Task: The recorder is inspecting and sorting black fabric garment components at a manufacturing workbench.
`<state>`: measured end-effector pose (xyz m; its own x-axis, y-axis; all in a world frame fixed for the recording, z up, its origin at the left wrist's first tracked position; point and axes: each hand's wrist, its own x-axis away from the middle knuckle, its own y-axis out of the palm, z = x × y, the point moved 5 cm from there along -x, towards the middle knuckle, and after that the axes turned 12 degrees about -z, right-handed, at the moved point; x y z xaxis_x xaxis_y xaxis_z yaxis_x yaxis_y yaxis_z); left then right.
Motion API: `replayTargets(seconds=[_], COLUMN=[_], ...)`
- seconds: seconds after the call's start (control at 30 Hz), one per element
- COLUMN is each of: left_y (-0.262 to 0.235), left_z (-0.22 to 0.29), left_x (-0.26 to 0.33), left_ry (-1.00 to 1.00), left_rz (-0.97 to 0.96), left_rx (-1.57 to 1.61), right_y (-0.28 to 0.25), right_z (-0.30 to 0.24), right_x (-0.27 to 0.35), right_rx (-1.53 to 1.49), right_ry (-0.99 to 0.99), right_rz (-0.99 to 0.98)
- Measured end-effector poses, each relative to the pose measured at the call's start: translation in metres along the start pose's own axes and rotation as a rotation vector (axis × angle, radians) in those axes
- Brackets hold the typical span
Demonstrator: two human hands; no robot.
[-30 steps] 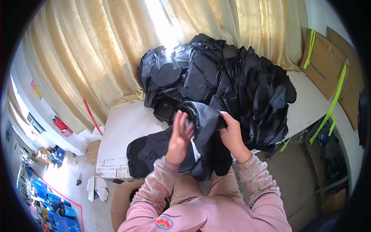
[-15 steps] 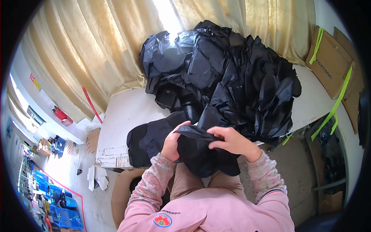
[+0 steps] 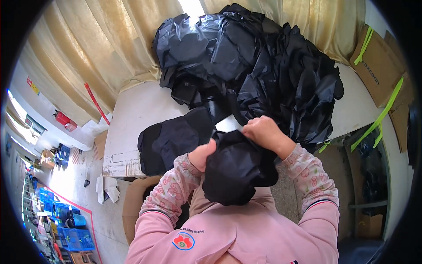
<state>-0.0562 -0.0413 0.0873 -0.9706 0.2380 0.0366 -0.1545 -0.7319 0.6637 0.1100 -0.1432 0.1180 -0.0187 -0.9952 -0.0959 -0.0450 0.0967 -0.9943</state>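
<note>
Holding a black fabric piece (image 3: 237,174) above the lap, at the near edge of the counter (image 3: 136,105), the person has both hands on its upper edge. The right hand (image 3: 266,134) is clamped on the upper right edge with its fingers drawn together; the left hand (image 3: 203,155) grips the upper left edge, thumb in view, the other fingers hidden by the fabric. The piece looks partway through handling: it is up off the counter, bunched at the top and not laid down. Just to its left, flat black pieces (image 3: 173,141) lie overlapping, seemingly set in order. Beyond, a large heap of black pieces (image 3: 281,75) sprawls loosely, so much seems left; which ones are finished, I cannot tell.

The counter is pale, its front left edge scuffed. Yellowish curtains (image 3: 101,53) hang behind it, with cardboard sheets (image 3: 373,70) and lime straps (image 3: 391,103) at the right. Off to the left, a red extinguisher (image 3: 62,118) is near the wall and blue crates (image 3: 77,240) stand on the floor.
</note>
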Motion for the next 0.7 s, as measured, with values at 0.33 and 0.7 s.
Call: replayTargets(seconds=[0.33,0.7], left_y=[0.016,0.023], left_z=[0.059,0.005], left_x=[-0.004,0.010], left_ry=[0.257,-0.022], left_rz=[-0.038,0.114], left_rx=[0.362,0.268], right_y=[-0.063,-0.072], right_z=[-0.052,0.038], right_x=[0.022,0.017], right_rx=[-0.643,-0.002], right_ry=[0.082,0.258], right_rz=[0.556,0.386])
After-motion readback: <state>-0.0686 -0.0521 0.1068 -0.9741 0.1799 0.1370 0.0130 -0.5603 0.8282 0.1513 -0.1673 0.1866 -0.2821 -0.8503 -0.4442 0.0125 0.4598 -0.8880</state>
